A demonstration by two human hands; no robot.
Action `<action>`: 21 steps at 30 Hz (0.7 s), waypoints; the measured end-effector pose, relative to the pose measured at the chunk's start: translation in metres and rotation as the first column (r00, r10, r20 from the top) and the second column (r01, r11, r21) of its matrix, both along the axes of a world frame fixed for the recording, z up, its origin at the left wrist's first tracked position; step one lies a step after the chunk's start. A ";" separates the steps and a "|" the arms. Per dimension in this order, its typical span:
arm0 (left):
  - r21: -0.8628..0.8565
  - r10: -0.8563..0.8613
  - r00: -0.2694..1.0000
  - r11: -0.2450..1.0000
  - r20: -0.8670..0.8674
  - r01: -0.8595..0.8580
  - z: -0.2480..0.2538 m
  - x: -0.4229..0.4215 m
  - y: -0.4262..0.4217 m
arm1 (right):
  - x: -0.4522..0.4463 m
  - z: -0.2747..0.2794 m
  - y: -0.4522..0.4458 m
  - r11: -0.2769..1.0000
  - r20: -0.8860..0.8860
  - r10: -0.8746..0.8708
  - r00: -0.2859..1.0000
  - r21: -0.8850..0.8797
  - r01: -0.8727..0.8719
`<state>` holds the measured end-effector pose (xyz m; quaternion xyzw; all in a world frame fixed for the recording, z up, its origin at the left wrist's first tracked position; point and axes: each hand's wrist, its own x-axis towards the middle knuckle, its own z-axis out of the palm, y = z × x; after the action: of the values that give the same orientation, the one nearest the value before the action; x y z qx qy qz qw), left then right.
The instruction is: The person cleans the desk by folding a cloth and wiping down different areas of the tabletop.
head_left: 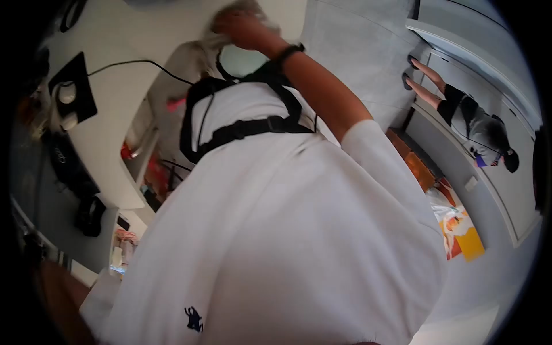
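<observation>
My right hand (240, 29), blurred and with a black band on the wrist, is closed on a crumpled greyish cloth (261, 14). It is at the edge of the white table (172, 26), in front of my waist. A pale round surface with a dark rim (244, 60) shows just below this hand, partly covered by my forearm and a black strap. At the lower left edge a dark, blurred limb (63, 299) shows, probably my left arm; no left hand can be made out.
On the left of the table lie a black mat (83, 98) and a white mouse (66, 92); a black cable (126, 62) runs toward me. Below are open shelves with mixed items (155, 178). At right, another person (477, 123) stands by a wall, near boxes (417, 167).
</observation>
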<state>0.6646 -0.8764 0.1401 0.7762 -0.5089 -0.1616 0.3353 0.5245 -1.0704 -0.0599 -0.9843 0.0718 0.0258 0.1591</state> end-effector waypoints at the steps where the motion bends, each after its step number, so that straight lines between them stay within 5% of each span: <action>1: -0.049 0.009 1.000 0.999 -0.005 -0.009 0.015 0.004 0.003 | -0.023 -0.001 -0.005 1.000 0.024 -0.011 1.000 0.013 0.011; 7: -0.553 0.043 0.981 0.830 0.189 0.070 0.167 0.019 0.034 | -0.117 0.007 -0.069 0.866 0.091 -0.483 0.871 -0.095 0.490; 9: -0.626 -0.001 0.964 0.761 0.266 0.173 0.186 0.012 0.030 | -0.096 0.028 -0.080 0.805 -0.052 -0.593 0.804 -0.019 0.593; 11: -0.447 -0.175 0.962 0.858 0.207 0.252 0.172 0.002 -0.004 | -0.065 0.022 -0.088 0.748 -0.052 -0.663 0.747 -0.027 0.663; 14: 0.084 -0.372 0.928 0.925 0.008 0.370 0.100 -0.005 -0.075 | -0.015 0.031 -0.090 0.661 -0.072 -0.747 0.661 0.020 0.750; 15: 0.133 -0.343 0.939 0.930 -0.014 0.341 0.066 -0.006 -0.081 | -0.001 0.035 -0.089 0.629 -0.081 -0.771 0.632 0.059 0.775; 16: 0.285 -0.351 0.936 0.899 0.009 0.334 0.032 -0.002 -0.081 | 0.014 -0.003 -0.093 0.782 0.025 -0.623 0.782 0.023 0.622; 17: 0.365 -0.359 0.932 0.874 0.041 0.321 -0.007 0.004 -0.077 | 0.027 0.038 -0.073 0.710 -0.120 -0.682 0.721 0.123 0.693; 19: 0.447 -0.381 0.922 0.839 0.076 0.310 -0.078 0.019 -0.061 | 0.043 0.030 -0.044 0.820 -0.091 -0.563 0.821 0.062 0.569; 21: 0.578 -0.150 0.983 0.814 0.111 0.059 -0.129 0.031 -0.054 | 0.038 0.006 -0.017 0.910 -0.022 -0.390 0.921 0.144 0.389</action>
<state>0.6959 -0.9305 0.0113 0.8217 -0.5027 -0.2658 0.0382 0.5628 -1.0878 -0.0539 -0.9361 0.2638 -0.0050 0.2326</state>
